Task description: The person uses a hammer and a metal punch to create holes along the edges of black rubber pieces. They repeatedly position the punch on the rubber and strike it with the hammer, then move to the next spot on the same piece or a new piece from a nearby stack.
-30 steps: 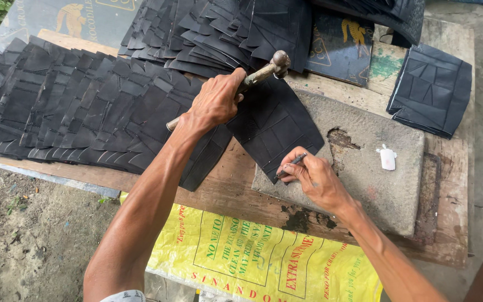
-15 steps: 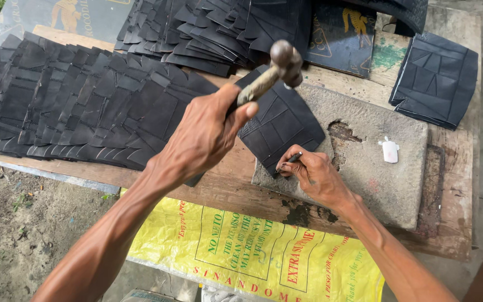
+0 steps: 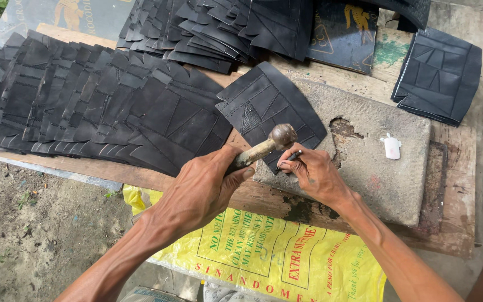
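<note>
Black rubber pieces [image 3: 102, 106] lie fanned in overlapping rows across the wooden table [image 3: 465, 223] ahead of you, and one black sheet [image 3: 264, 106] rests on the grey stone slab [image 3: 375, 151] near its front edge. Your left hand [image 3: 199, 187] is wrapped tight around the hammer [image 3: 264, 146], its head hanging just above the sheet. Your right hand [image 3: 314, 173] pinches a small metal punch [image 3: 289, 159], tip down on the sheet's near corner.

Black ridged sheet [image 3: 269, 109], yellow red-lettered sack [image 3: 286, 254]
</note>
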